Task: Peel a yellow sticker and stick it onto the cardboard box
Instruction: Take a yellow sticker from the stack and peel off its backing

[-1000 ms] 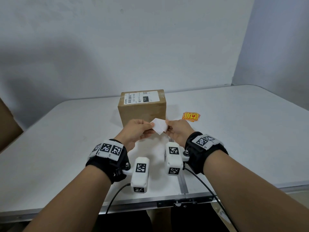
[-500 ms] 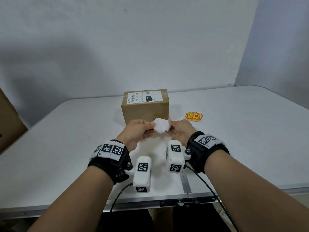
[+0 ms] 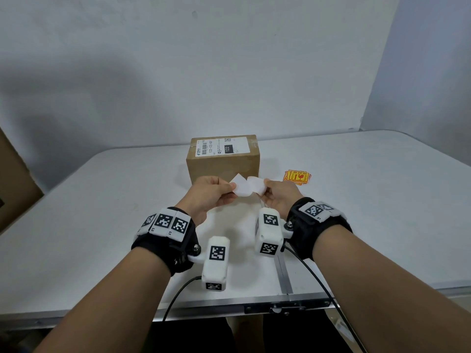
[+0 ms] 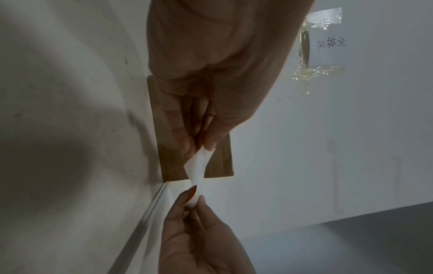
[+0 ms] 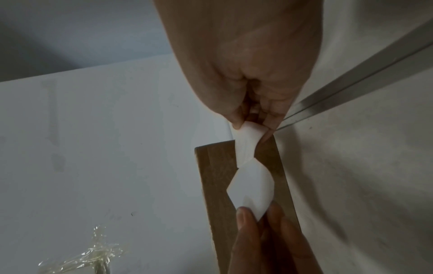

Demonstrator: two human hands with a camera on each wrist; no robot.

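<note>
Now both hands pinching white glossy sticker sheet [image 3: 246, 187], layers parting, before matte brown cardboard box [image 3: 224, 163].

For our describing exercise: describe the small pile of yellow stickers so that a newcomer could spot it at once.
Start at the white table and find the cardboard box standing near its far edge. Just right of the box, flat on the tabletop, lies the pile of yellow stickers. It is the only brightly coloured thing there, yellow with red print.
</note>
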